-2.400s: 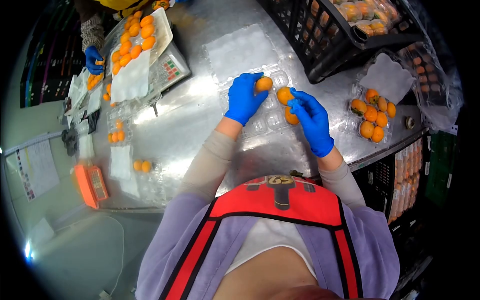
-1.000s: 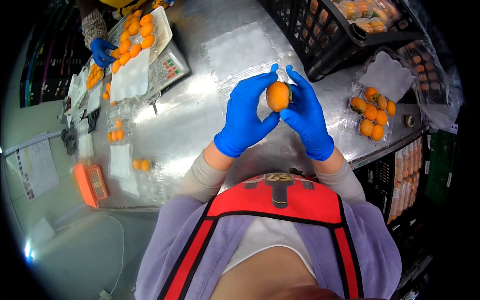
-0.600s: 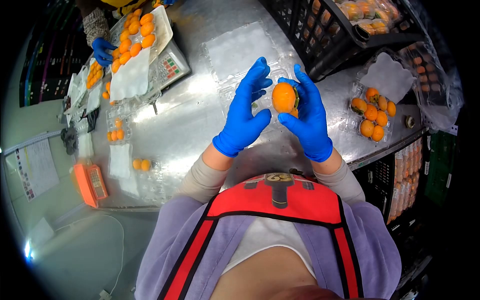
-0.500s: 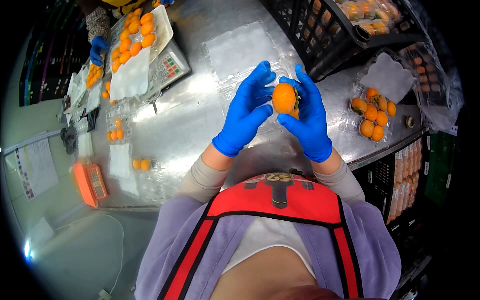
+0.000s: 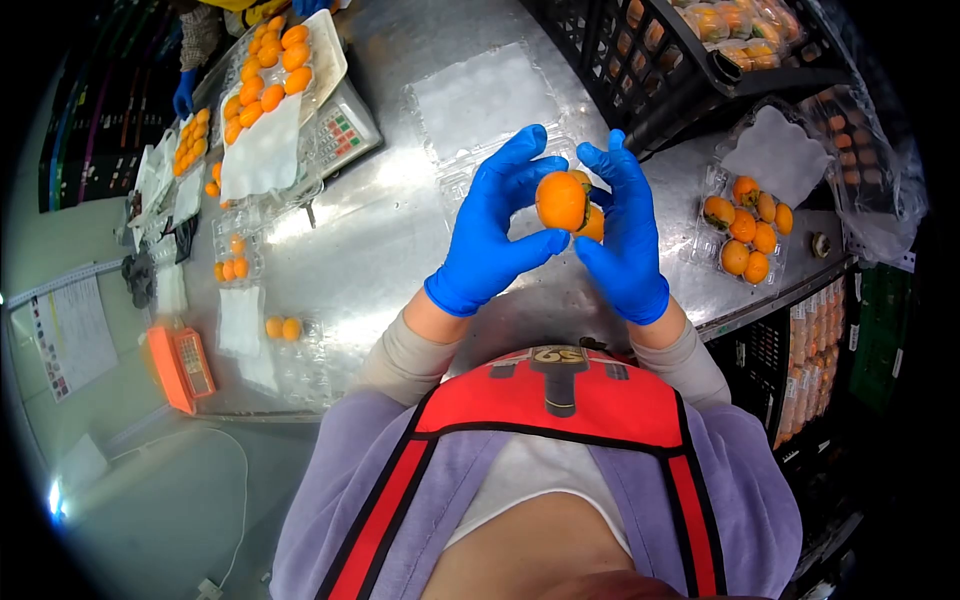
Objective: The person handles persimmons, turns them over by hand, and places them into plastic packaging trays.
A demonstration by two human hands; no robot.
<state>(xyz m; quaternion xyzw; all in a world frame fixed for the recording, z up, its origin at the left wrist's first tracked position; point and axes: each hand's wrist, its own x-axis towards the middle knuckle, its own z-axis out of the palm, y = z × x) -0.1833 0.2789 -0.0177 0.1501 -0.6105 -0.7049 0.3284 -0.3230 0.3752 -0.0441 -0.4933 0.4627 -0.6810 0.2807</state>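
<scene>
Orange fruit [image 5: 561,203] was held up over the clear tray [image 5: 456,187], apparently between thumb and half-curled fingers of the left hand [image 5: 495,222]. Right hand [image 5: 626,228] was cupped, part-open, by its leafy cap [image 5: 587,206]; whether it was gripped there could not be told. Risk, as judged: fruit dropped if left pinch was slackened early, and second fruit [image 5: 594,226] behind bruised; cap torn if pressed hard.

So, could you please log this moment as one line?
left hand: holds orange fruit; right hand: beside orange fruit, contact unclear; orange fruit: above metal table
</scene>
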